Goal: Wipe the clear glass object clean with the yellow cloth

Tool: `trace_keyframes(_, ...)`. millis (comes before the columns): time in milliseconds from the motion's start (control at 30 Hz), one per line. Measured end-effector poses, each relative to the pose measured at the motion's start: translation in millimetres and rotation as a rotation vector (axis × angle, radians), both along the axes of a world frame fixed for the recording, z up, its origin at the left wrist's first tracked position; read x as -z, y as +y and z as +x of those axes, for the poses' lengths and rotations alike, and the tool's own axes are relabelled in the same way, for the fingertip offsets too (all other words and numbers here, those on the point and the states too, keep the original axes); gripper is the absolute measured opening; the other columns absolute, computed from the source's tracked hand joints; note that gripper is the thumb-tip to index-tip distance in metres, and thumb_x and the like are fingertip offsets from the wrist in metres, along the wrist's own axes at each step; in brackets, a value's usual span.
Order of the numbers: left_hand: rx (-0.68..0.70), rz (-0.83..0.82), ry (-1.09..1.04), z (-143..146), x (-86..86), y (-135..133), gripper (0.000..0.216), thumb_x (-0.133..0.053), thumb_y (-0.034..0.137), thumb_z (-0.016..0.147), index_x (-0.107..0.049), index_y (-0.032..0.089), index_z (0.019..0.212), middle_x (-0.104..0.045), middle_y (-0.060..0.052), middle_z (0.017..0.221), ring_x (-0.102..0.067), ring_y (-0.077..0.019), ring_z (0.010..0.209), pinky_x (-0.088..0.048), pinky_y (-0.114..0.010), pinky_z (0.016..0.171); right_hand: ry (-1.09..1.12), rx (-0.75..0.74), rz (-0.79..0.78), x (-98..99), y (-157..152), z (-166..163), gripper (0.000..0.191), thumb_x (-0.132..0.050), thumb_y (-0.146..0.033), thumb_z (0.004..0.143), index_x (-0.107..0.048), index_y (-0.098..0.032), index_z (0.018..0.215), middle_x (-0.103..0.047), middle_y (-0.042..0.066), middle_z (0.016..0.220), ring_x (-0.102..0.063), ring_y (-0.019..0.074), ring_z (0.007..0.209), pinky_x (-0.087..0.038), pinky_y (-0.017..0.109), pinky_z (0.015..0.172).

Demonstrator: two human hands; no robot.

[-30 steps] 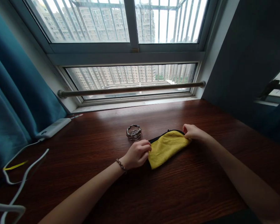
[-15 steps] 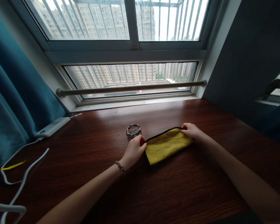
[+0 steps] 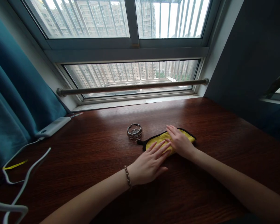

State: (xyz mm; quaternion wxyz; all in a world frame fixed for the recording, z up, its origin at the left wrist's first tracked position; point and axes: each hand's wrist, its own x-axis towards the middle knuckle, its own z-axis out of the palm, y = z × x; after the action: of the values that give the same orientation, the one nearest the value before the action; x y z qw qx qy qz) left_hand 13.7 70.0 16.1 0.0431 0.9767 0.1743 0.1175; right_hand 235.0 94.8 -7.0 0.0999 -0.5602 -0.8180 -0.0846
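Observation:
A folded yellow cloth (image 3: 188, 134) with black edging lies on the brown wooden table (image 3: 102, 137). A black loop sticks out at its left end. Flat on the cloth's front left part rests my left hand (image 3: 151, 161), fingers stretched out, a braided bracelet (image 3: 127, 176) round the wrist. My right hand (image 3: 180, 142) lies flat across the cloth's middle, its fingers extended and close to my left fingertips. Much of the cloth is hidden under both hands. Just behind and left of it sits a round metal ring-shaped object (image 3: 134, 132) with thin wire-like parts inside.
At the left, a white power strip (image 3: 53, 127) with a white cable (image 3: 28, 177) lies beside a blue curtain (image 3: 18, 93). A yellow strip (image 3: 16, 165) is near the cable. A metal rail (image 3: 133, 87) crosses the window behind the table.
Both hands have let go of the cloth's upper corners and moved inward onto it, now flat with fingers outstretched. The cloth lies flat, and its black loop has come into view.

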Motion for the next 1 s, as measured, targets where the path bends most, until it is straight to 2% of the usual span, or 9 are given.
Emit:
trace_keyframes(67,0.038,-0.105,0.133,1.1,3.8,-0.7,0.065,-0.034,0.049,0.093,-0.011,0.017,0.145,-0.012,-0.009,0.153,-0.011,-0.0251,0.142,-0.02,-0.045,0.116,-0.086,0.023,-0.098,10.9,-4.0,-11.4,0.055,-0.038,-0.029,0.094,-0.032,0.0,0.141,-0.015,0.013,0.149,-0.01,0.0247,0.138,-0.014,0.037,0.113)
trace_keyframes(167,0.04,-0.196,0.192,0.3,9.7,0.9,0.07,-0.029,0.056,0.091,-0.004,0.019,0.145,-0.005,-0.008,0.153,-0.008,-0.024,0.142,-0.015,-0.048,0.116,-0.135,0.105,-0.232,21.5,-5.8,-16.5,0.06,-0.031,-0.038,0.096,-0.024,-0.002,0.144,-0.009,0.013,0.149,-0.008,0.0259,0.138,-0.015,0.041,0.112)
trace_keyframes(333,-0.044,-0.213,0.143,-2.2,8.6,4.2,0.067,-0.03,0.056,0.091,-0.01,0.02,0.145,-0.008,-0.008,0.153,-0.007,-0.025,0.142,-0.014,-0.049,0.116,-0.105,0.193,-0.157,15.6,-1.2,-6.7,0.067,-0.031,-0.045,0.097,-0.017,-0.002,0.146,-0.003,0.011,0.15,-0.005,0.024,0.138,-0.015,0.04,0.112)
trace_keyframes(433,-0.213,-0.179,0.115,-3.6,9.6,10.4,0.065,-0.026,0.054,0.093,-0.01,0.019,0.145,-0.011,-0.008,0.153,-0.007,-0.0235,0.143,-0.013,-0.047,0.117,-0.055,0.287,-0.106,-0.6,4.1,6.8,0.057,-0.033,-0.042,0.097,-0.031,-0.005,0.14,-0.026,0.012,0.145,-0.023,0.0235,0.133,-0.024,0.036,0.109)
trace_keyframes(533,-0.324,-0.173,0.171,-4.7,15.6,17.3,0.066,-0.023,0.057,0.092,-0.015,0.019,0.144,-0.01,-0.01,0.153,-0.006,-0.0268,0.142,-0.016,-0.047,0.116,-0.011,0.399,-0.158,-16.3,9.8,24.4,0.037,-0.038,-0.034,0.096,-0.051,-0.008,0.119,-0.051,0.013,0.117,-0.05,0.0246,0.107,-0.041,0.033,0.091)
trace_keyframes(633,-0.356,-0.173,0.203,-4.5,21.3,20.1,0.067,-0.022,0.059,0.091,-0.017,0.019,0.144,-0.011,-0.013,0.152,-0.005,-0.0295,0.142,-0.017,-0.047,0.115,-0.008,0.533,-0.254,-21.4,15.8,41.0,0.035,-0.052,-0.033,0.09,-0.053,-0.003,0.107,-0.053,0.02,0.105,-0.055,0.0343,0.095,-0.044,0.041,0.078)
trace_keyframes(700,-0.357,-0.168,0.201,-4.2,22.5,20.2,0.067,-0.022,0.059,0.091,-0.017,0.019,0.144,-0.011,-0.013,0.152,-0.005,-0.0296,0.142,-0.016,-0.047,0.116,0.028,0.57,-0.338,-19.6,20.5,50.5,0.039,-0.057,-0.036,0.087,-0.053,-0.003,0.106,-0.055,0.02,0.102,-0.056,0.0357,0.093,-0.044,0.04,0.074)
trace_keyframes(900,-0.352,-0.191,0.181,-7.0,19.0,19.5,0.067,-0.025,0.059,0.091,-0.017,0.019,0.144,-0.013,-0.014,0.152,-0.005,-0.0296,0.142,-0.015,-0.051,0.115,0.262,0.459,-0.458,-28.0,30.2,69.0,0.027,-0.065,-0.036,0.078,-0.058,-0.01,0.076,-0.061,0.011,0.083,-0.058,0.0252,0.08,-0.04,0.031,0.065)
trace_keyframes(1000,-0.336,-0.266,0.092,-5.2,12.4,14.4,0.065,-0.034,0.057,0.089,-0.025,0.018,0.141,-0.015,-0.014,0.152,-0.002,-0.0308,0.142,-0.007,-0.057,0.114,0.431,0.331,-0.416,-44.7,21.7,59.9,0.021,-0.06,-0.031,0.082,-0.057,-0.011,0.087,-0.06,0.007,0.085,-0.056,0.0189,0.079,-0.04,0.027,0.066)
